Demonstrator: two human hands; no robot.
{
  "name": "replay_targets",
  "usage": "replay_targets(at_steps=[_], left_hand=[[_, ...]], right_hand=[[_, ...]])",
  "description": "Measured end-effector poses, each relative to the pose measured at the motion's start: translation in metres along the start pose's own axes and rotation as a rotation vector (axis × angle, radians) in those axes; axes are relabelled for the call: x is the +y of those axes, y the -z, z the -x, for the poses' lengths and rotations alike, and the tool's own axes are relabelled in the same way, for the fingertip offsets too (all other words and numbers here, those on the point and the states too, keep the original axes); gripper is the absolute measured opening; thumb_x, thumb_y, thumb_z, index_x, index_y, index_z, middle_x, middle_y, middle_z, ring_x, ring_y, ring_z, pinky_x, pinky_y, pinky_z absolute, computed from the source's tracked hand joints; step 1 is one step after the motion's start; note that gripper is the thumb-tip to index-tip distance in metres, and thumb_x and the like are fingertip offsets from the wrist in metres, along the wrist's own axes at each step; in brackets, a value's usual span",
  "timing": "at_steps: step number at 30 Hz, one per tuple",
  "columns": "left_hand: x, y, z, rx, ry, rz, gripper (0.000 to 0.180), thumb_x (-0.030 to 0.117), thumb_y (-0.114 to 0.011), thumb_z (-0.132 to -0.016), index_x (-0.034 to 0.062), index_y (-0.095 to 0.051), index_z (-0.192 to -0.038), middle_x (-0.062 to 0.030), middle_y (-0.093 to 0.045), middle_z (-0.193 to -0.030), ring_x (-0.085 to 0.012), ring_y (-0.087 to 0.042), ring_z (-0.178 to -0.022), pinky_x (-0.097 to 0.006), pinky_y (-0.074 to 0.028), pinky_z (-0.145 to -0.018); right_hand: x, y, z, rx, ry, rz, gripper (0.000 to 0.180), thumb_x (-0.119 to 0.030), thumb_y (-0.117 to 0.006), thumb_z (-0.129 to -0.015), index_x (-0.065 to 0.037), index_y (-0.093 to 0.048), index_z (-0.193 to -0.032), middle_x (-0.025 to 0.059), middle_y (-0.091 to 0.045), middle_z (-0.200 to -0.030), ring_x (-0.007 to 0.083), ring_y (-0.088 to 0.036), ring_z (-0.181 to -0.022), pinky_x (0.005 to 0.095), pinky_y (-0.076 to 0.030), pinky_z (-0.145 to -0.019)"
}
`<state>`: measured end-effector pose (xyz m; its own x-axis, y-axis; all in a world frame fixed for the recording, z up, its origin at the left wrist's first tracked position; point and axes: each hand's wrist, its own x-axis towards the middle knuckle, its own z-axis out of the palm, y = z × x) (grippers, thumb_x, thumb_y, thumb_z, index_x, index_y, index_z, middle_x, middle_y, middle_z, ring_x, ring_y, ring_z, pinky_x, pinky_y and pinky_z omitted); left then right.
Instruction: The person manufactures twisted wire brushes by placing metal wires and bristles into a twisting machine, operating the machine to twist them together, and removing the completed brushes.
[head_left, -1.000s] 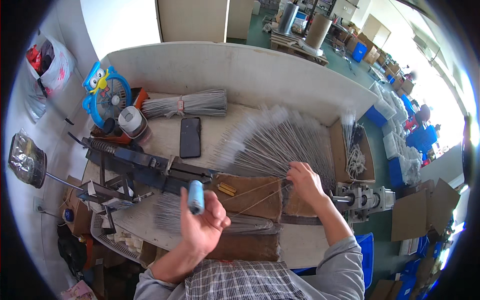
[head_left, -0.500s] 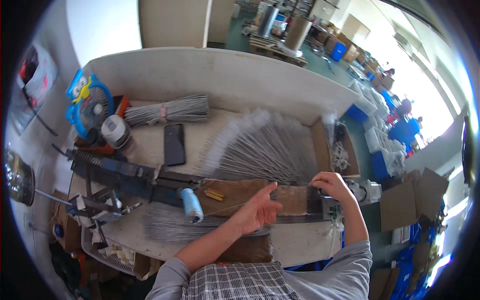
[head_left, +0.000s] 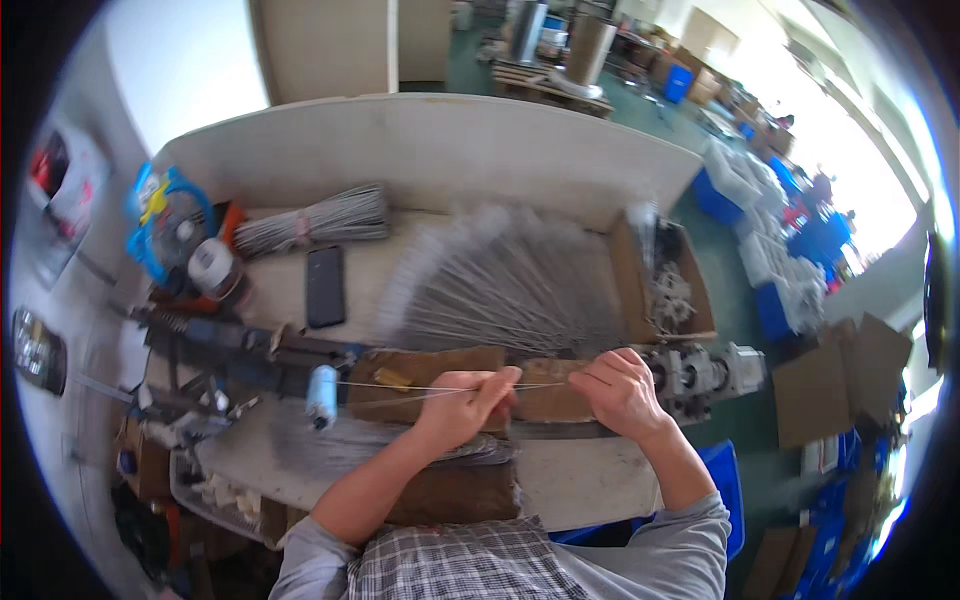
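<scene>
A thin pale wire (head_left: 545, 386) runs level between my two hands, above the brown padded strip (head_left: 553, 403) along the bench. My left hand (head_left: 462, 408) is closed round it, thumb uppermost. A little to the right, my right hand (head_left: 622, 395) pinches the wire with its fingers bent. Leftward, the wire reaches toward a light-blue cylinder (head_left: 322, 397), and a small yellow piece (head_left: 391, 377) lies on the strip nearby. Beyond the hands, many thin wires (head_left: 505, 285) lie fanned out. More wires (head_left: 345, 440) lie on the near side, partly behind my left forearm.
A metal fixture (head_left: 700, 378) stands at the strip's right end, with an open carton (head_left: 690, 290) behind it. Farther left are a phone (head_left: 325, 287), a bound wire bundle (head_left: 320, 217), a blue fan (head_left: 172, 225) and a dark clamp device (head_left: 225, 340). A raised board (head_left: 430, 140) closes the bench's back.
My right hand has come leftward from the metal fixture with the wire pinched. My left hand, open before with its fingers out, has moved slightly left and closed on the wire. The view has shifted slightly.
</scene>
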<state>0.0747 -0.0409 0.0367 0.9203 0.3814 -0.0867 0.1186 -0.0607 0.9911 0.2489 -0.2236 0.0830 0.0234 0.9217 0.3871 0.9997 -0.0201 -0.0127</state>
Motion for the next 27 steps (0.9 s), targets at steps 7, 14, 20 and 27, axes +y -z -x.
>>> replay_targets(at_steps=[7, 14, 20, 27], left_hand=[[-0.007, 0.040, 0.048, 0.121, 0.050, 0.244, 0.031, 0.026, -0.059, -0.095, -0.0028, -0.067, -0.088, -0.0037, -0.066, -0.076, -0.0072, -0.059, -0.067, -0.023, -0.049, -0.064], [-0.056, 0.111, 0.117, 0.493, 0.304, 0.541, 0.022, 0.018, -0.050, -0.097, 0.0014, -0.064, -0.094, -0.0070, -0.065, -0.083, -0.0150, -0.063, -0.076, -0.030, -0.052, -0.064], [-0.033, 0.108, 0.094, 0.514, 0.235, 0.495, 0.044, 0.044, -0.055, -0.092, 0.0035, -0.066, -0.077, -0.0059, -0.065, -0.070, -0.0180, -0.061, -0.059, -0.032, -0.046, -0.054], [-0.059, 0.124, 0.085, 0.379, 0.412, -0.400, 0.063, 0.063, -0.066, -0.074, 0.0000, -0.070, -0.079, -0.0110, -0.064, -0.064, -0.0205, -0.064, -0.062, -0.034, -0.049, -0.062]], right_hand=[[-0.054, -0.041, -0.112, -0.062, 0.022, -0.676, 0.010, -0.016, -0.072, -0.075, -0.010, -0.071, -0.083, 0.0033, -0.063, -0.074, 0.0229, -0.060, -0.075, 0.0345, -0.050, -0.068], [-0.114, -0.111, -0.167, -0.003, -0.095, -0.690, 0.013, -0.017, -0.072, -0.074, -0.007, -0.070, -0.081, 0.0064, -0.066, -0.079, 0.0264, -0.061, -0.078, 0.0372, -0.050, -0.069], [-0.128, -0.116, -0.177, -0.034, -0.153, -0.617, 0.012, -0.016, -0.070, -0.072, -0.007, -0.068, -0.080, 0.0055, -0.064, -0.077, 0.0277, -0.059, -0.082, 0.0394, -0.049, -0.071], [-0.127, -0.103, -0.176, -0.056, -0.120, -0.563, 0.012, -0.015, -0.069, -0.076, -0.007, -0.069, -0.084, 0.0053, -0.063, -0.079, 0.0267, -0.058, -0.083, 0.0388, -0.049, -0.073]])
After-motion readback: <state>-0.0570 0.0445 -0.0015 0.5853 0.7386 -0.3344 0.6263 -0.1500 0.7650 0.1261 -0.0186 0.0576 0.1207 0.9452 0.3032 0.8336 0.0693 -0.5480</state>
